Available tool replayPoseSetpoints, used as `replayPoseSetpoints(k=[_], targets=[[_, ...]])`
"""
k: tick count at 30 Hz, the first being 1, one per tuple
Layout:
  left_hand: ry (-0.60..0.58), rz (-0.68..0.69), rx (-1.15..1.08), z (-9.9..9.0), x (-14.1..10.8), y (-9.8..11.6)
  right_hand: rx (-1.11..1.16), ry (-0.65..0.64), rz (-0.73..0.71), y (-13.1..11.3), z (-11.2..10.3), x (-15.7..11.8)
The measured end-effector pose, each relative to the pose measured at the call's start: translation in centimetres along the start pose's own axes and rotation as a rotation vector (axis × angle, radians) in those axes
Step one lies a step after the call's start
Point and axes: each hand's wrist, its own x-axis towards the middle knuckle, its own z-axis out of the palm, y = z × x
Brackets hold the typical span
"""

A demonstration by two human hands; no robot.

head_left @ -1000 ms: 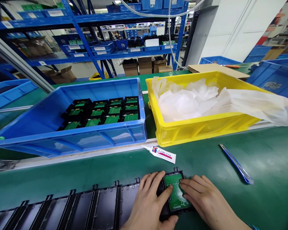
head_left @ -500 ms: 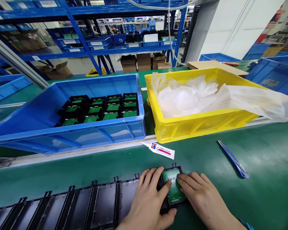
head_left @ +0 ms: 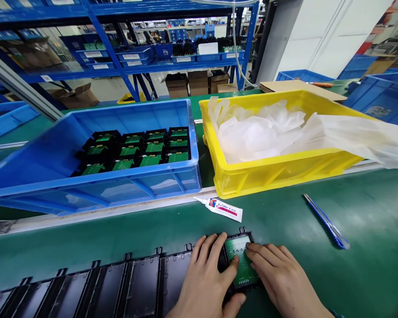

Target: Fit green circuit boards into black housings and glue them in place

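Note:
A green circuit board (head_left: 241, 260) sits in a black plastic housing at the right end of a row of black housings (head_left: 142, 282) on the bench. My left hand (head_left: 207, 278) grips this housing from its left side, index fingertip on the board and thumb near the lower edge. On the right side, my right hand (head_left: 278, 269) has its fingers together, pressing on the board's edge and the frame. The hands partly cover the housing. A white glue tube (head_left: 223, 210) with a pointed nozzle lies just behind it.
A blue crate (head_left: 146, 187) holding several black housings with green boards stands at the back left. Beside it, a yellow crate (head_left: 252, 176) contains crumpled white plastic film (head_left: 255, 132). A blue utility knife (head_left: 327, 221) lies on the green bench to the right. Blue shelving (head_left: 135, 66) rises behind.
The view has shifted slightly. Both hands stay on the housing with the circuit board, with only small finger movements; the left index finger has moved slightly on the board.

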Motion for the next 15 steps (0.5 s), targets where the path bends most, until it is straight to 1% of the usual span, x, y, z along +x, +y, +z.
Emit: replayPoseSetpoints(k=[4,7,10,12,15], targets=[[0.039,-0.001,0.006,0.8,-0.2,0.0,0.031,-0.006,-0.014,0.2,0.0,0.0],[0.053,0.016,0.015,0.4,0.1,0.1,0.029,-0.016,-0.021,0.1,0.0,0.0],[0.017,0.033,0.023,-0.3,0.4,0.1,0.006,-0.018,-0.030,0.1,0.1,0.2],[-0.017,0.021,0.028,-0.7,0.6,0.1,-0.025,-0.018,-0.051,0.1,0.1,0.2],[-0.071,-0.019,0.034,-1.3,0.6,0.9,-0.069,0.004,-0.141,0.8,-0.2,-0.4]])
